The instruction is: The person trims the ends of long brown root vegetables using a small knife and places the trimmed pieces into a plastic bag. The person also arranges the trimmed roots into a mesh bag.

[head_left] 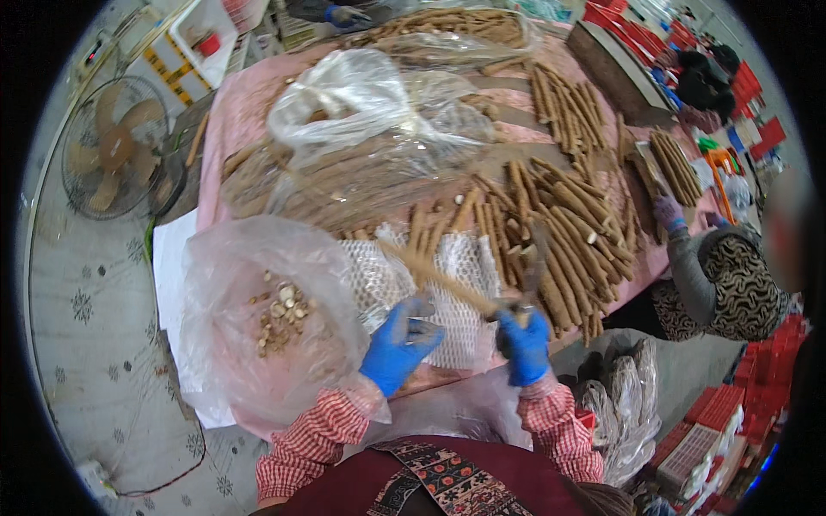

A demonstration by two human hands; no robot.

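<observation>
My right hand (523, 346), in a blue glove, is closed at the near end of a long brown yam root (443, 279), which slants up and to the left. Just above that hand stands a blurred grey, blade-like piece (537, 254); whether the hand holds it too, I cannot tell. My left hand (399, 348), also blue-gloved, is open with its fingers apart, below the root and not around it. White foam netting (465, 331) lies between the hands. Left of them, a clear plastic bag (219, 331) spreads out, with cut yam pieces (286, 311) on it.
Many yam roots (568, 249) are heaped on the right of the pink-covered table (249, 95). Plastic-wrapped roots (327, 185) lie across the middle. A fan (114, 148) stands at the left. At the right, a co-worker's gloved hand (668, 212) is beside a bundle of roots (676, 168).
</observation>
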